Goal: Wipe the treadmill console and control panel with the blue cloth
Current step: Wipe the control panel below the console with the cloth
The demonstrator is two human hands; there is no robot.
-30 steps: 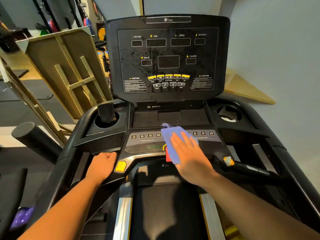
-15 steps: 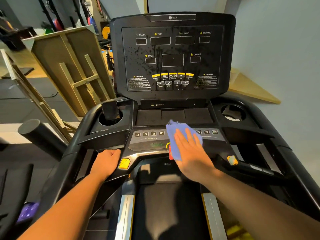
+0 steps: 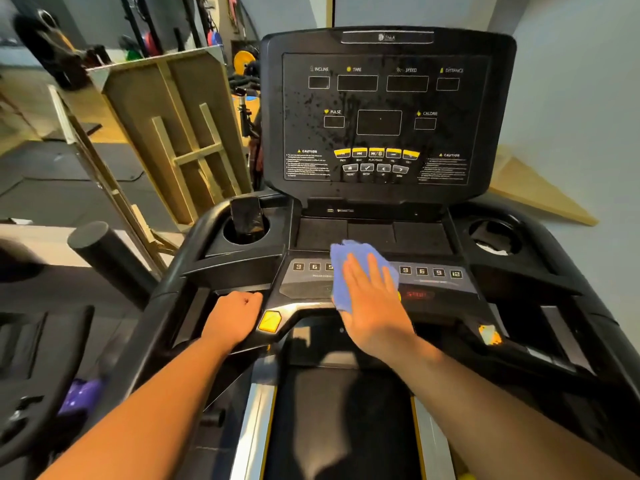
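R hand (image 3: 372, 299) lies flat w/ fingers straight and close together, pressing the blue cloth (image 3: 349, 258) onto the control panel (image 3: 433, 282), centre of frame. Cloth is bunched under the palm; its top edge pokes out beyond the fingertips and reaches the tray ledge above the panel, and a flap hangs at the lower left of the hand. It covers the middle of the panel: number buttons 3, 6 show to its left; 9, 6, 9, 12 to its right. Red STOP button (image 3: 417, 294) sits just right of the hand, uncovered.

L hand (image 3: 232, 318) sits left of centre w/ fingers curled round the front handlebar (image 3: 194, 306), just beside the yellow pad (image 3: 269, 321).

Console (image 3: 384, 112) stands upright in upper centre, dark screen w/ labels INCLINE, TIME, SPEED, DISTANCE, PULSE, CALORIE; droplets or specks on its left half. Row of yellow keys near its bottom.

Left cup holder (image 3: 247, 233) holds a dark object, can't tell what. Right cup holder (image 3: 495, 235) has something pale inside. Wooden frame (image 3: 180, 140) leans at upper left. Treadmill belt (image 3: 343, 427) runs along bottom centre btwn the forearms.
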